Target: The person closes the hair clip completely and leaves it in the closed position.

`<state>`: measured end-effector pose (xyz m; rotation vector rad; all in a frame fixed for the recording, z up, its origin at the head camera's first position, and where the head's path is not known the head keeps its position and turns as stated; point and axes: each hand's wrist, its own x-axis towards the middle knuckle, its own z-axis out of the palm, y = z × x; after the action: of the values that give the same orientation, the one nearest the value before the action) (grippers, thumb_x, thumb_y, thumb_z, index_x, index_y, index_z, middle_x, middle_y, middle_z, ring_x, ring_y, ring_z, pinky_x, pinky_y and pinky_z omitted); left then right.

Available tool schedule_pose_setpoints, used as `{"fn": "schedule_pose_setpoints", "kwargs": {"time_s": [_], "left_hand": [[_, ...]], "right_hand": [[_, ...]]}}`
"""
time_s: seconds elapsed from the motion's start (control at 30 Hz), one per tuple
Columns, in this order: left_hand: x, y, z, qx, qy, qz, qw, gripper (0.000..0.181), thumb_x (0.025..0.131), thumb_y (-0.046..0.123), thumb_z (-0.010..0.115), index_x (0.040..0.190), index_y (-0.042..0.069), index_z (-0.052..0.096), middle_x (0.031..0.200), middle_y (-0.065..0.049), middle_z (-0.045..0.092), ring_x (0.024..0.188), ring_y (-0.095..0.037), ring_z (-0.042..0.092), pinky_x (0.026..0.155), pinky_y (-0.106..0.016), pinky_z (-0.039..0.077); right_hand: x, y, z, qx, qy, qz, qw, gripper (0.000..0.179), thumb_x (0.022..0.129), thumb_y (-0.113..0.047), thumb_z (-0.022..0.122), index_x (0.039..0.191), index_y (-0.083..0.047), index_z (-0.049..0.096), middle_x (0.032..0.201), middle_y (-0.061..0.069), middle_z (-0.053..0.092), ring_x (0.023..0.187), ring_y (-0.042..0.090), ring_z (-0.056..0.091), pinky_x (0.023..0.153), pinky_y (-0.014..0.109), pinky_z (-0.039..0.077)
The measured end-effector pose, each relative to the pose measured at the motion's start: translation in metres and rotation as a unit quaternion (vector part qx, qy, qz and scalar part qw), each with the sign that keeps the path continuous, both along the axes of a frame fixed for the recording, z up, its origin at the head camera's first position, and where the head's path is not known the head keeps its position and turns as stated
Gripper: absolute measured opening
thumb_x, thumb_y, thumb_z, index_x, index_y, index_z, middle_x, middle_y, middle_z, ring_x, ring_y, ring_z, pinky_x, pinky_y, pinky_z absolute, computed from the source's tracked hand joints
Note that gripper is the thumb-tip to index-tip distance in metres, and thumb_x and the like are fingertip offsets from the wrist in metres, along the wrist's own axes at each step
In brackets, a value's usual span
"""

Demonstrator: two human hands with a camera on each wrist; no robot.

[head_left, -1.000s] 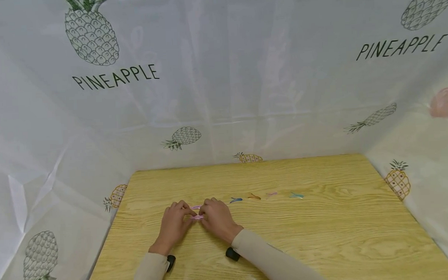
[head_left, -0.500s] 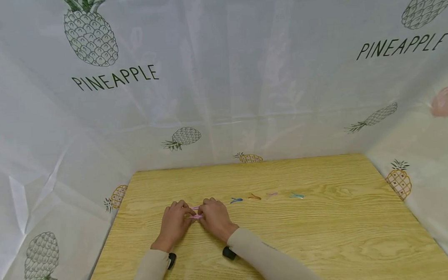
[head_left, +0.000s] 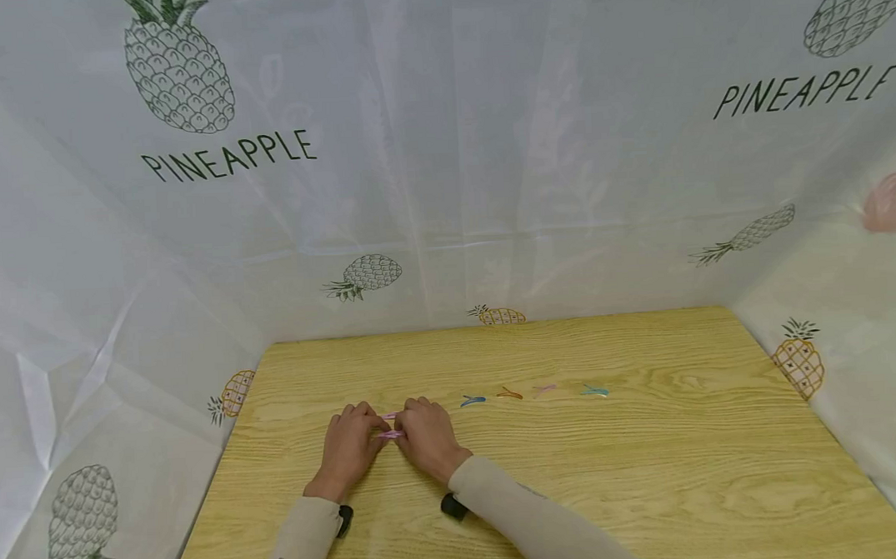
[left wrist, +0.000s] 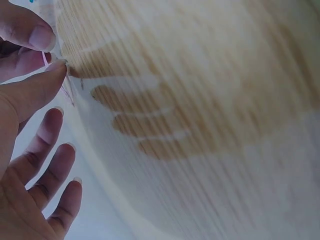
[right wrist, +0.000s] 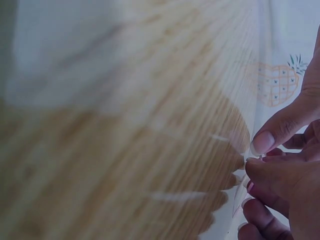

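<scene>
Above the left part of the wooden table, both hands meet over a thin pink hair clip [head_left: 390, 435]. My left hand [head_left: 348, 446] pinches it from the left with thumb and index finger; the left wrist view shows the remaining fingers [left wrist: 52, 170] spread loosely. From the right, my right hand [head_left: 427, 435] pinches the same clip between thumb and finger. Fingertips cover much of it, so its exact shape is hard to tell. Just behind it, another pink hair clip [head_left: 389, 415] lies between the hands, partly hidden by them.
Right of the hands, a row of hair clips lies on the table [head_left: 651, 454]: blue [head_left: 472, 401], orange [head_left: 509, 393], pale pink [head_left: 544, 389] and teal [head_left: 595, 390]. A pineapple-print sheet [head_left: 444, 188] encloses the table's back and sides.
My right hand and forearm have shifted slightly left. My left hand stays almost in place, and both keep their pinch on the pink hair clip. The row of clips has not moved.
</scene>
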<state>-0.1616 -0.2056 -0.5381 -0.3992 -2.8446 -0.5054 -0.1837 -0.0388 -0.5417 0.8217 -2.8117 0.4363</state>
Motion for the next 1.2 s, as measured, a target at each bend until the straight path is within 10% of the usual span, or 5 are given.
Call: {"fn": "schedule_pose_setpoints", "kwargs": {"time_s": [1.2], "left_hand": [[0.0005,0.0053,0.0010,0.016,-0.008,0.004,0.9998,0.012,0.081,0.011,0.091,0.088,0.015,0.081,0.094,-0.002,0.067,0.087,-0.024,0.060,0.080,-0.048,0.049]], "right_hand": [[-0.0011,0.0008,0.0021,-0.011,-0.029,-0.002,0.9995,0.005,0.091,-0.024,0.084,0.093,-0.020,0.085,0.085,-0.006,0.066,0.079,0.012,0.060,0.072,0.027,0.051]]}}
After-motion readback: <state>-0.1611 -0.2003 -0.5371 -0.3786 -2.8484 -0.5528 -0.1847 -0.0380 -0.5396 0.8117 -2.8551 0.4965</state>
